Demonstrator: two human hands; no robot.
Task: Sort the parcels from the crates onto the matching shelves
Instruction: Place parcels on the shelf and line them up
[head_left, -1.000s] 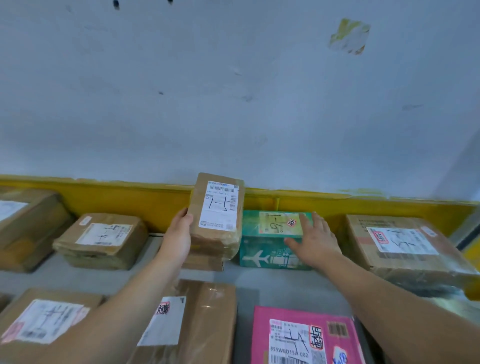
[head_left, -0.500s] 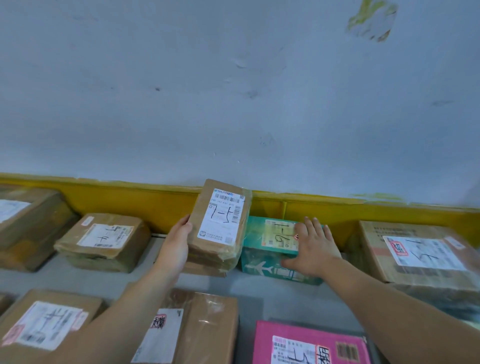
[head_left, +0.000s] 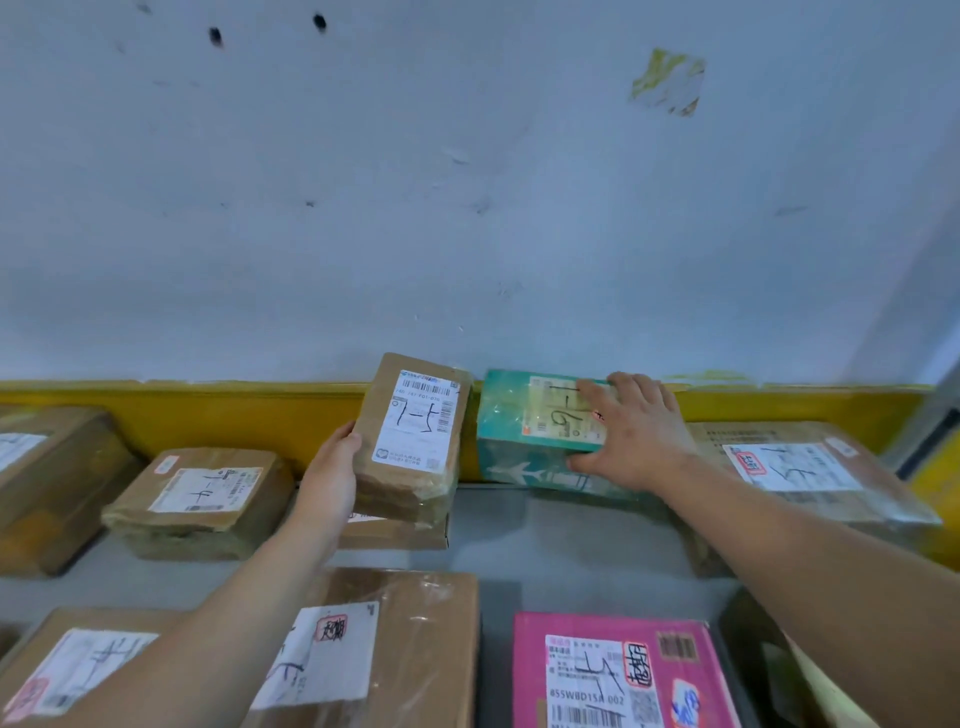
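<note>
Gripped along its left edge by the left hand (head_left: 332, 483), thumb on the labelled face and the other fingers hidden behind, a small brown parcel (head_left: 410, 441) stands tilted on end near the back edge of the shelf (head_left: 545, 545). Its lower end rests on a flat brown parcel (head_left: 395, 535) lying beneath it, and its white label bears a barcode and handwritten marks. Just beside it to the right, the right hand (head_left: 634, 431) lies spread over a teal parcel (head_left: 519, 431) printed with an aeroplane, straight fingers across the top label and thumb down on the front face; it presses rather than clasps. That teal parcel sits against the yellow back rail (head_left: 234, 415).

Along the same back edge, a tape-wrapped brown parcel (head_left: 197, 499) lies left of the left hand, with a larger brown box (head_left: 47, 483) at the left end, and a wide brown box (head_left: 795, 467) wrapped in clear film lies to the right of the teal one. Toward the front edge sit a labelled brown box (head_left: 67, 670) at the left, a taller brown carton (head_left: 415, 649) partly under the left forearm, and a pink box (head_left: 613, 670). The shelf surface is plain grey. Above the rail rises a pale wall (head_left: 467, 208), scuffed, with dark specks (head_left: 319, 22) and a torn yellowish patch (head_left: 667, 80) high up
</note>
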